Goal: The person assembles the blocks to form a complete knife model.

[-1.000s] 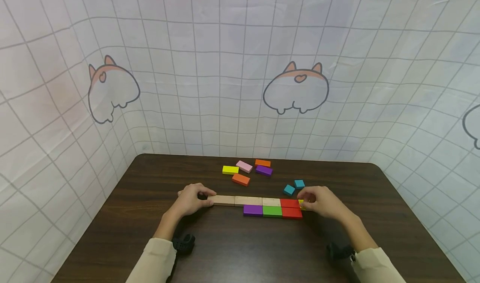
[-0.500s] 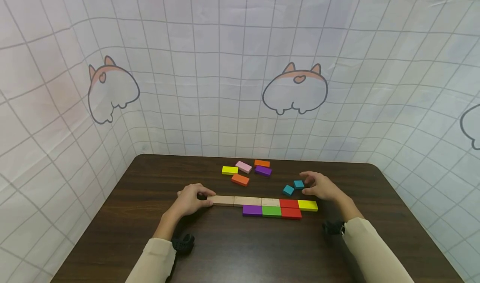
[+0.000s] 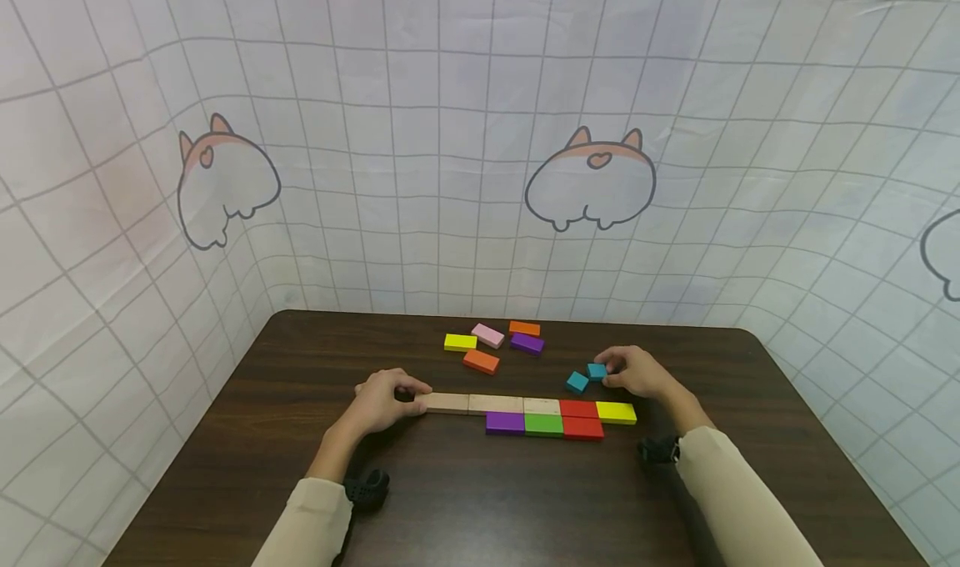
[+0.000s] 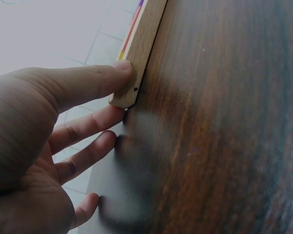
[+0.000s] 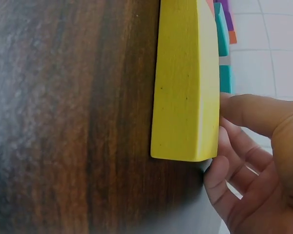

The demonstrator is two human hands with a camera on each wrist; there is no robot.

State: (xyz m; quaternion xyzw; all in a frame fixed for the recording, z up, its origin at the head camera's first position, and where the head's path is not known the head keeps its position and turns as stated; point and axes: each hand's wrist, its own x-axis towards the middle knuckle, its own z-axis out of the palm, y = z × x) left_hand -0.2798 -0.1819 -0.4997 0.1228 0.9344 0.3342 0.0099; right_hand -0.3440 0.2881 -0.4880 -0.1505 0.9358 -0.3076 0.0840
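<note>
In the head view my left hand [image 3: 382, 402] holds the left end of the plain wooden block [image 3: 446, 403], thumb on its near side; the left wrist view shows the thumb pressed on this wooden block [image 4: 145, 53]. My right hand [image 3: 639, 373] has thumb and forefinger about the farther small blue block [image 3: 596, 372], pinching it at its right side. A second small blue block [image 3: 577, 382] lies just left of it. In the right wrist view a yellow block [image 5: 180, 92] hides part of the right fingers, and a blue block [image 5: 225, 78] shows beyond the thumb.
The back row continues with plain blocks [image 3: 496, 404], a red block [image 3: 579, 409] and a yellow block [image 3: 616, 413]. Purple [image 3: 506, 423], green [image 3: 543, 425] and red [image 3: 582, 429] blocks touch its front. Several loose coloured blocks, including an orange one [image 3: 481, 361], lie farther back.
The right hand has let go of the yellow block at the row's right end, moved back, and closed its fingers about a small blue block. The left hand has stayed put.
</note>
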